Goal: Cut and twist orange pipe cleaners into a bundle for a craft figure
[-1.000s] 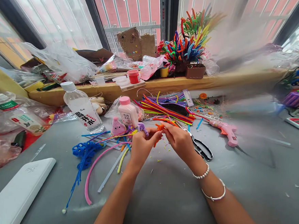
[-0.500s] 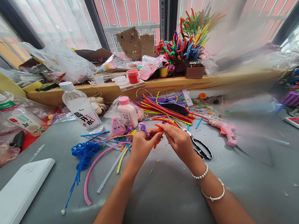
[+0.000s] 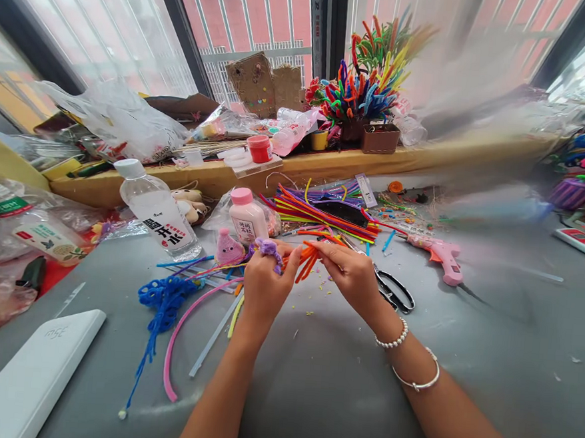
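A small bunch of orange pipe cleaners [image 3: 307, 263] is held between my two hands above the table. My left hand [image 3: 268, 284] is closed round one end, thumb pointing up at the right. A fuzzy purple pipe-cleaner piece [image 3: 269, 248] lies across its fingers, perhaps worn as a ring. With fingertips pinched, my right hand [image 3: 349, 276] grips the upper right end of the bunch; its wrist carries a bead bracelet [image 3: 393, 338] and a silver bangle [image 3: 417, 377]. Black-handled scissors [image 3: 393, 293] lie just beyond the right hand, their blades partly hidden by it.
Behind the hands lie a pile of coloured pipe cleaners [image 3: 303, 213] and a pink glue gun [image 3: 445, 256]. To the left are a water bottle [image 3: 160, 210], a pink-capped bottle [image 3: 247, 219], blue yarn-like strands [image 3: 164, 298], a pink strip [image 3: 169, 354] and a white power bank [image 3: 36, 374].
My left hand has turned and shifted slightly left, showing more of its back and the purple piece. More of the orange pipe cleaners now shows, fanned out between the hands.
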Demonstrator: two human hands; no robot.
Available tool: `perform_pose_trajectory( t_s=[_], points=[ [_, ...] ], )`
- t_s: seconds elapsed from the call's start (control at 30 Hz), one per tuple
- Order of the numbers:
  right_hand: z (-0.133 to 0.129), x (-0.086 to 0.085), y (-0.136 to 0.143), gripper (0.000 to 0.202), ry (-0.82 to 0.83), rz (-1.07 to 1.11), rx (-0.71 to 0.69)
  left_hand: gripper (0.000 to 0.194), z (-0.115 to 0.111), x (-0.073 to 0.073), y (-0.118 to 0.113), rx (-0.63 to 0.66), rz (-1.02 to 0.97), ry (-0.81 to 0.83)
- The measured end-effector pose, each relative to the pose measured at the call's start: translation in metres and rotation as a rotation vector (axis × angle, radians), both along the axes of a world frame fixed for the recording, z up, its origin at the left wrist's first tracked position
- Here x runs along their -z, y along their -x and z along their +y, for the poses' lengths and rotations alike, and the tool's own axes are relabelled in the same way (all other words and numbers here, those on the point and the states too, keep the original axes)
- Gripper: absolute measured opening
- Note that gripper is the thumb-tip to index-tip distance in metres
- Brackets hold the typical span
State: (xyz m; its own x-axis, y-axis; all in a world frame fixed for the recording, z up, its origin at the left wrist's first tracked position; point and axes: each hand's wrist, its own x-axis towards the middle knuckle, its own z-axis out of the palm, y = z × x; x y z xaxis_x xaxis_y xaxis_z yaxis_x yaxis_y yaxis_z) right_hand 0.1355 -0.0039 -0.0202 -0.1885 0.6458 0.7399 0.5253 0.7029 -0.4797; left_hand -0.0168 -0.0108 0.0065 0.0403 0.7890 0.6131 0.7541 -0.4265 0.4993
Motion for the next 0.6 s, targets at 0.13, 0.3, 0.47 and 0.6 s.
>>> perform_pose_trajectory(
  t_s=[0.13,0.3,0.47,0.6],
  points=[
    [0.000,0.000,0.002,0.030,-0.003,0.006,-0.011,0.025,0.000,0.000,-0.004,0.044,-0.010,0.011],
    [-0.002,-0.003,0.005,0.027,-0.011,0.077,-0.001,0.035,0.000,0.002,-0.012,0.289,-0.147,0.317],
    [-0.006,-0.005,0.011,0.025,-0.025,0.106,0.068,0.040,0.000,0.006,-0.019,0.304,-0.287,0.400],
    [-0.009,-0.004,0.014,0.025,-0.027,0.083,0.111,0.037,-0.002,0.007,-0.022,0.283,-0.185,0.366]
  ],
)
